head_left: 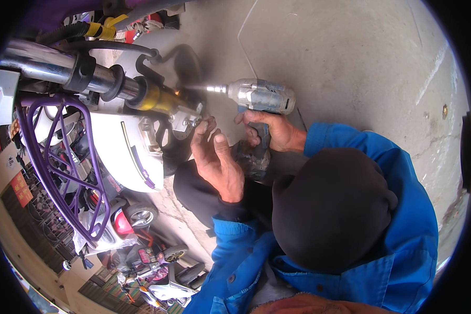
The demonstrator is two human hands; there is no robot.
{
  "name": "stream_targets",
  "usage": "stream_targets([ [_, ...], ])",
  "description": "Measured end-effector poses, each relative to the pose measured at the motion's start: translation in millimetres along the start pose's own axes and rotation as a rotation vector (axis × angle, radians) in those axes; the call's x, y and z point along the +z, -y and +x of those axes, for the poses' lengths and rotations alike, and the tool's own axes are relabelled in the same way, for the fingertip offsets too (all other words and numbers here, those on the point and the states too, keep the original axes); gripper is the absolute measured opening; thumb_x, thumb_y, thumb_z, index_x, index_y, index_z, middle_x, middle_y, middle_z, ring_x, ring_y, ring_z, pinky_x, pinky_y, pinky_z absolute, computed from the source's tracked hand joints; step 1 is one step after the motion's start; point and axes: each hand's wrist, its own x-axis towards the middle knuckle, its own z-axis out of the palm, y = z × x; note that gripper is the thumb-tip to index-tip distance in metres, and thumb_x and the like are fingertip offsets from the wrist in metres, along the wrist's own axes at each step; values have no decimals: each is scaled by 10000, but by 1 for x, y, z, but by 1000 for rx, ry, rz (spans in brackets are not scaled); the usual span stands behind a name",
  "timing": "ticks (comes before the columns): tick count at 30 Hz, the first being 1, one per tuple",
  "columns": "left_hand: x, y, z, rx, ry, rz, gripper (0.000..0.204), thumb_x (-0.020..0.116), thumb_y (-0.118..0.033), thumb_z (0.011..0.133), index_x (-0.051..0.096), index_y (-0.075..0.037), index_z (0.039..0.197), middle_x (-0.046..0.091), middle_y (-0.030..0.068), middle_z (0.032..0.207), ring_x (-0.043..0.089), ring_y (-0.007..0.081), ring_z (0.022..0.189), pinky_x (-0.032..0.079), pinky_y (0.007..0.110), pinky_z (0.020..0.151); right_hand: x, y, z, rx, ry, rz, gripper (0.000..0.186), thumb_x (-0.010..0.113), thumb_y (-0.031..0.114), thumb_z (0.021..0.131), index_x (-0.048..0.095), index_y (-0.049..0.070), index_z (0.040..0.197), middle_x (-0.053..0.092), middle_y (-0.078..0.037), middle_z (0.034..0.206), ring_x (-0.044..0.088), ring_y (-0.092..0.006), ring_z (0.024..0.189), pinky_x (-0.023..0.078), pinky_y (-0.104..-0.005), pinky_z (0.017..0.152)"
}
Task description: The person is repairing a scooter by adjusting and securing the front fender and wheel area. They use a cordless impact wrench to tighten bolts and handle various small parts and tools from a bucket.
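My right hand (277, 131) is wrapped round the handle of a cordless impact wrench (261, 96), grey and teal, with its battery low by my knee. The wrench's tip points left, blurred, toward the fork. My left hand (217, 162) is raised palm up, fingers bent and thumb apart, close to the silver clamp (184, 120) at the fork's end. Whether its fingertips touch the clamp I cannot tell. The fork leg (157, 99) has a yellow lower part and chrome tubes above. Beside it is a white fender (123, 152). A small orange glint shows near the wrench's tip.
A purple tubular frame (63, 172) stands at the left. Black hoses and a cable run above the fork. Parked motorbikes (157, 267) stand at the lower left. The concrete floor (350, 57) spreads to the right. My dark-clad knee (335, 209) rises between my blue sleeves.
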Motion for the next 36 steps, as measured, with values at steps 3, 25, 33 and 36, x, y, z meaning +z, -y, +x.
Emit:
stream_targets([
  [3,-3,1,-1,-6,-5,2,463,647,-192,1109,501,18,1494,591,185,1475,573,277,1357,469,412,1156,0,-1,-1,106,39,143,377,710,368,1020,687,27,1180,589,-37,809,550,-145,680,494,-333,617],
  [25,-2,8,9,-73,-18,-73,432,542,-229,1144,520,75,1451,677,222,1358,661,283,1279,513,429,1112,-14,10,9,-72,-21,-595,353,703,359,1042,642,79,838,593,3,724,546,-105,686,462,-321,683],
  [33,8,6,12,-181,8,-219,481,527,-262,1152,479,81,1486,638,255,1424,630,303,1334,472,436,1167,-11,14,6,-99,-19,-582,311,691,290,1049,647,65,838,588,-9,693,550,-107,681,458,-317,690],
  [36,14,8,18,-187,-2,-278,508,517,-260,1155,447,75,1532,584,267,1497,563,332,1423,426,469,1213,-17,14,8,-88,-5,-574,265,704,270,1044,663,59,889,593,-6,711,554,-107,680,463,-313,678],
])
